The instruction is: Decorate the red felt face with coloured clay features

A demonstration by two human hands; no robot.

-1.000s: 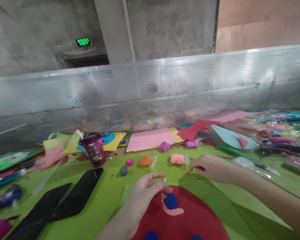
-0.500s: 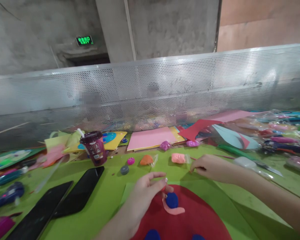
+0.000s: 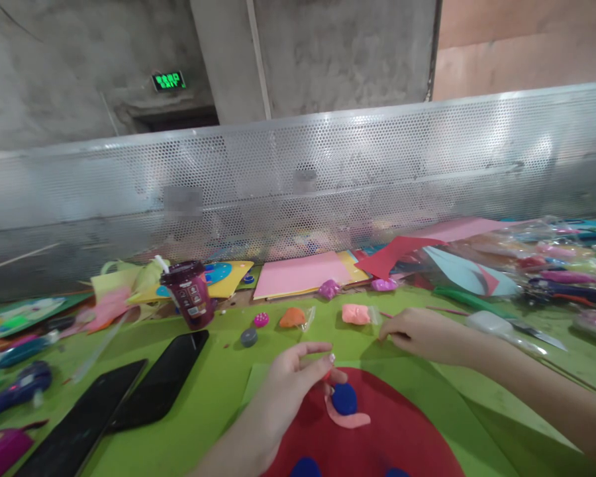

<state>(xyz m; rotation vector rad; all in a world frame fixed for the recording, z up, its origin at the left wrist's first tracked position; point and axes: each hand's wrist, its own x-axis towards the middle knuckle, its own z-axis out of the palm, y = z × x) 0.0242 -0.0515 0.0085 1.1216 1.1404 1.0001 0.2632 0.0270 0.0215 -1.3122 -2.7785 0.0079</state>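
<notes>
The whole layout is nearly the same as a second ago: apart from a slight shift of view, both hands keep their places, so the work in hand seems to stand at the same point. At the back runs a perforated metal screen (image 3: 278, 172), and before it the bench (image 3: 218, 391), covered in bright green, carries the craft materials. On a green sheet (image 3: 451, 391) lies the large red disc (image 3: 402, 430), cut by the lower edge of the view. The left hand (image 3: 293, 381) reaches over its upper left part, thumb and index finger a narrow gap apart at the tips, the other fingers curled underneath, close to the clay pieces; a spot of red shows there, but I cannot tell whether anything is pinched. The right hand (image 3: 410, 331) rests beyond the disc on the bench, its fingers bunched and pointing down; their tips are too hidden to show whether they hold anything. Just beside it is a pink clay lump (image 3: 355, 314) with some clear wrapping, and further left an orange clay lump (image 3: 292, 317). Near the top of the disc sits a round blue piece (image 3: 344, 399), with a thin pink strip (image 3: 350, 420) curving around its left and lower sides.
</notes>
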